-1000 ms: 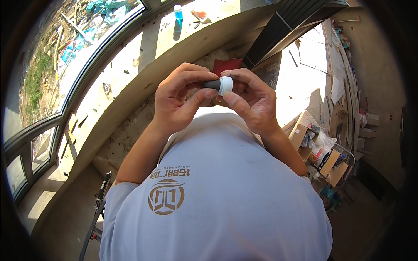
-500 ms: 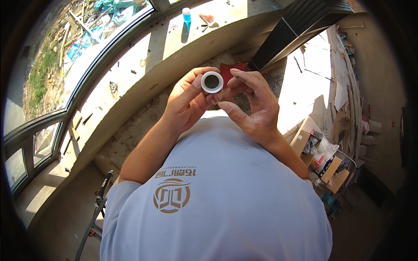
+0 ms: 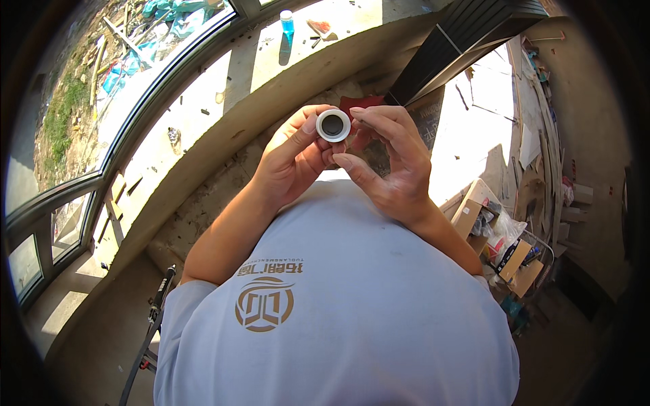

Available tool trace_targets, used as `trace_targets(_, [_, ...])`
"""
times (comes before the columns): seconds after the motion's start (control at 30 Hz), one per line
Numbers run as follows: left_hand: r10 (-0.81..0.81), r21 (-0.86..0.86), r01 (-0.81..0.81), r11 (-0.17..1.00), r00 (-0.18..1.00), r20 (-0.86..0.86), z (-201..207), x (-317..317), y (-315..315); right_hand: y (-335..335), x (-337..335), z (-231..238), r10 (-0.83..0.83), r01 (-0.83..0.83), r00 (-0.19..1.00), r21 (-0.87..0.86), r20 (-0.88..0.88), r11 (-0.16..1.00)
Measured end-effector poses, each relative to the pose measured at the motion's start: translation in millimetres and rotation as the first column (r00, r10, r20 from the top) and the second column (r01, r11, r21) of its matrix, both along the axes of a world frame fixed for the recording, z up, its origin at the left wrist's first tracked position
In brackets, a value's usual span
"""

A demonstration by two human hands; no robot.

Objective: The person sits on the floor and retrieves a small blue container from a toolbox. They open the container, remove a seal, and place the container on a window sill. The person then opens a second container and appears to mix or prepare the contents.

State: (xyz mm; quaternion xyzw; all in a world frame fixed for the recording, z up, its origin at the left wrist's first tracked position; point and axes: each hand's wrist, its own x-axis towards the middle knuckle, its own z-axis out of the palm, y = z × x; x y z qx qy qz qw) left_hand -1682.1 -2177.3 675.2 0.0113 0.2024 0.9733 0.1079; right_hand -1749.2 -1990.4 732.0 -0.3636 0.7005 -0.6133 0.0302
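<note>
My left hand (image 3: 292,154) is closed around a small white ring-shaped piece (image 3: 332,139) with a dark round middle. Its kind is not clear, and its round face points up at me. Close to its right side is my right hand (image 3: 396,162), with fingers curved and thumb held apart from them. The right fingertips reach to the ring's edge; whether they touch it, I cannot tell. Both hands are in front of my light grey shirt (image 3: 352,291).
Beyond the hands runs a sunlit concrete ledge (image 3: 203,81) with a bottle of blue liquid (image 3: 287,26). Dark ribbed panels (image 3: 460,40) lean at the upper right. A box of bagged parts (image 3: 501,237) stands right. Window frames (image 3: 108,162) line the left.
The ring-shaped piece has shifted slightly right and up in my left hand's grip. My right hand has drawn a little left, closer to it.
</note>
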Motion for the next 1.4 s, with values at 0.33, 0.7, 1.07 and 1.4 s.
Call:
trace_targets(0.33, [0.23,-0.357,-0.193,0.914,0.971,0.062,12,-6,-5,-2,-5,-14,-0.014,0.007,0.995,0.064,0.101,0.998])
trace_targets(0.7, [0.294,-0.64,-0.212,0.738,0.956,0.023,27,-4,-16,-26,-11,-33,0.044,-0.006,0.895,-0.087,0.443,0.996])
trace_targets(1.07, [0.487,-0.827,-0.181,0.532,0.864,0.125,-74,-42,-78,-56,-46,-70,-0.048,-0.017,0.944,0.192,0.328,0.981])
trace_targets(1.4, [0.615,-0.983,0.024,0.184,0.777,0.135,-218,-121,-187,-71,-74,-88,-0.333,0.17,0.886,0.444,0.322,0.88])
